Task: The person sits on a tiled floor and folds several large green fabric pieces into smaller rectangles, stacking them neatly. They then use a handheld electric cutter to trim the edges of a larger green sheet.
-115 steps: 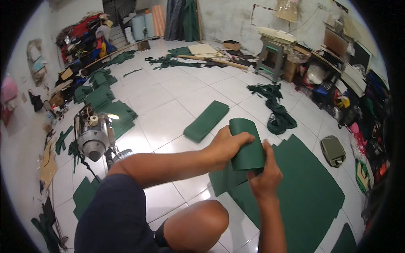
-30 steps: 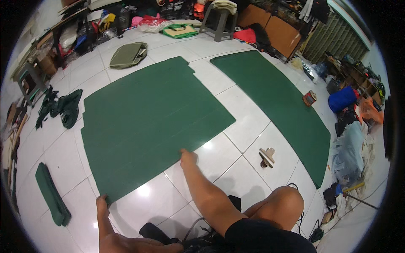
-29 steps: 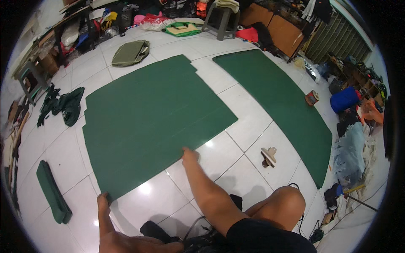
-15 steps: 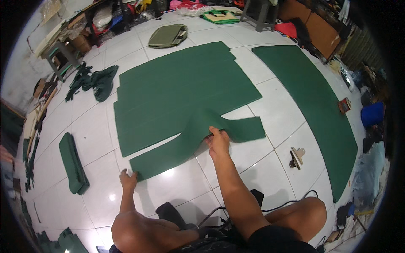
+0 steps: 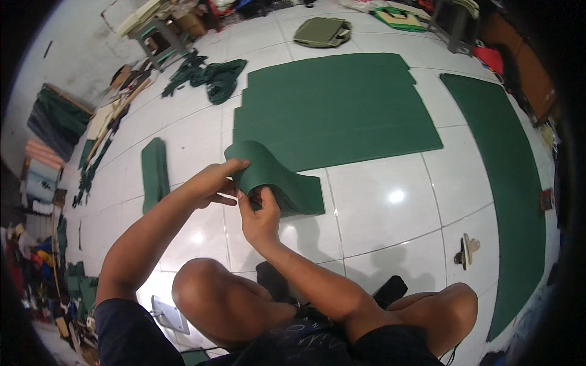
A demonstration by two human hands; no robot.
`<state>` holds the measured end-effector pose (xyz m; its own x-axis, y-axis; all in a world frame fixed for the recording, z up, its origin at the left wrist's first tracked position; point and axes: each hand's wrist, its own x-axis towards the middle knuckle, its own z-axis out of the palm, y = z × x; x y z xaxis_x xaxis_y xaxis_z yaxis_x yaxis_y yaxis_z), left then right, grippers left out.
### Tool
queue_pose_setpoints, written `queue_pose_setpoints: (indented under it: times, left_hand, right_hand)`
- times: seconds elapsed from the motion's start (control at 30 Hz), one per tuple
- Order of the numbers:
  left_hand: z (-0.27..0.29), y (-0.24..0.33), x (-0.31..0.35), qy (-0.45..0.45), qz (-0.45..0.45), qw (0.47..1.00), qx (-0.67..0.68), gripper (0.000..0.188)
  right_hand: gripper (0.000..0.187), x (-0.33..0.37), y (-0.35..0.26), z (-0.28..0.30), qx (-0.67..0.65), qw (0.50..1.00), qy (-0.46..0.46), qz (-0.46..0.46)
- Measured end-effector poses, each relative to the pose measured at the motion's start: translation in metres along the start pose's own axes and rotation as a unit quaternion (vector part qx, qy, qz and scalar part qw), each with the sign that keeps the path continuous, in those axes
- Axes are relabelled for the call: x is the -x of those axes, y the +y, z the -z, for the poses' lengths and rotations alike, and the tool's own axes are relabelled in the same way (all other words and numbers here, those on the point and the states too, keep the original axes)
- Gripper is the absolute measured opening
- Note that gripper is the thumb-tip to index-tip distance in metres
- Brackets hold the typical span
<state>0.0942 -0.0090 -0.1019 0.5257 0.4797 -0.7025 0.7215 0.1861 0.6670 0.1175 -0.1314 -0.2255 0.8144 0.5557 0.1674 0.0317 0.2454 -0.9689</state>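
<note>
A green fabric strip is bent over in a loop between my two hands, its right end lying on the white tiles. My left hand grips the loop's left side, one finger laid over the upper face. From below, my right hand holds the near edge, with some fingertips hidden inside the fold. Just beyond lies a flat stack of wide green fabric pieces with stepped left and right edges. To the left rests a narrow folded green bundle.
A long green fabric panel curves along the right side. Left of it lies a metal bulldog clip. Crumpled dark green scraps, an olive bag and a grey stool are farther off. My knees flank the near floor.
The strip's left end has been lifted and folded over, and the strip has come away from the stack. Both hands are now close together on it. The view has swung left.
</note>
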Motion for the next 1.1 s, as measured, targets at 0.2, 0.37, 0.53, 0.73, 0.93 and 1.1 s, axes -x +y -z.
queue_pose_setpoints:
  times: [0.2,0.37,0.53,0.73,0.93,1.1]
  left_hand:
    - [0.027,-0.049,0.035,0.074,0.004,0.986,0.146,0.088]
    - [0.051,-0.09,0.027,0.11,0.0,0.98,0.166,0.087]
    - [0.083,-0.097,0.013,0.098,-0.129,0.983,0.089,0.069]
    - [0.091,-0.058,0.028,0.067,-0.269,0.96,0.034,0.034]
    - [0.084,0.0,0.072,0.166,-0.293,0.936,0.104,0.031]
    - [0.093,0.025,0.093,0.229,-0.37,0.882,0.181,0.031]
  right_hand:
    - [0.026,0.03,-0.005,-0.032,-0.032,0.995,-0.088,0.022]
    - [0.026,0.035,-0.023,-0.03,-0.151,0.976,-0.115,-0.104]
    - [0.026,0.023,-0.038,-0.023,-0.204,0.968,-0.105,-0.104]
    - [0.026,-0.038,-0.066,-0.003,-0.296,0.929,-0.14,-0.171]
    - [0.028,-0.072,-0.116,0.006,-0.299,0.909,-0.23,-0.178]
    - [0.045,-0.112,-0.141,-0.005,-0.148,0.92,-0.338,-0.132]
